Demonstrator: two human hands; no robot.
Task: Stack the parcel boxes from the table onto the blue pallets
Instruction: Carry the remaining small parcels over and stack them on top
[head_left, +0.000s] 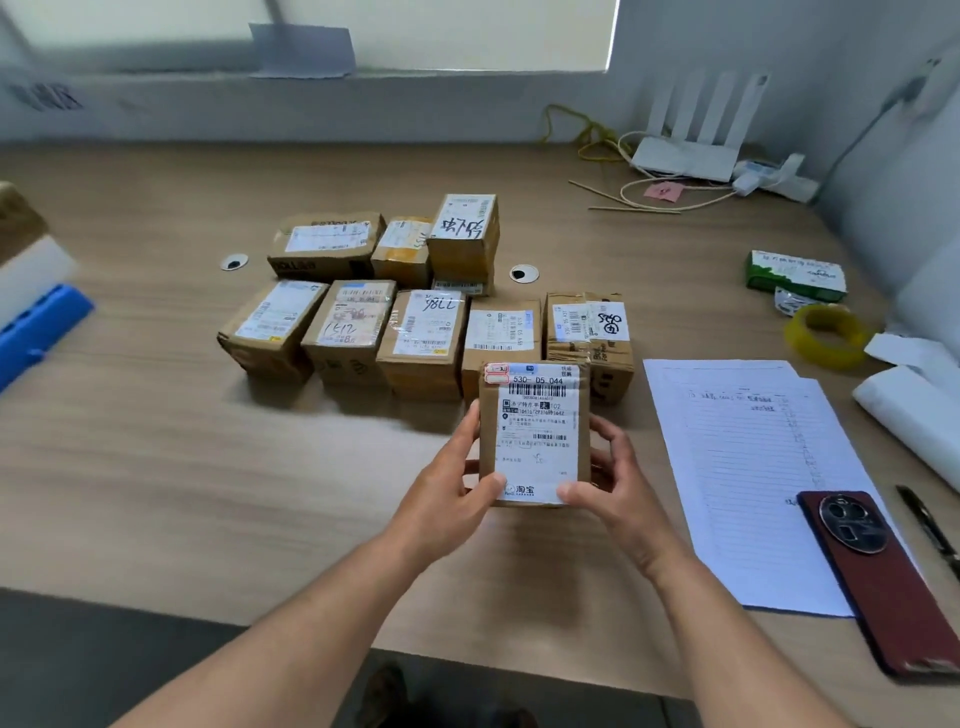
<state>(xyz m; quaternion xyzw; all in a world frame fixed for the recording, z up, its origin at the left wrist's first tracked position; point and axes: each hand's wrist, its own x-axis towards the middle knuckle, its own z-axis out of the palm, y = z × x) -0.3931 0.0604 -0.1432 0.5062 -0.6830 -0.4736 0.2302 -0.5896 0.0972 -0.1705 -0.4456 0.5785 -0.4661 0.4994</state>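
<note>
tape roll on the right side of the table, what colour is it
The tape roll is translucent yellow, seen in the head view.

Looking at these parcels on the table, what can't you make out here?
Head view only:
- Blue pallet: cut off by the left edge; any boxes on it are out of sight.
- Held parcel: its sides are covered by the left hand and right hand.
- Lined paper: handwriting too small to read.
- Pen: cut by the right edge.

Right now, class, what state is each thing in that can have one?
held parcel, sealed, gripped by both hands, label toward camera.
left hand, grips its left edge.
right hand, grips its right edge.
other parcels, sealed, untouched.
tape roll, lying flat.
phone, face down, partly on papers.
</note>
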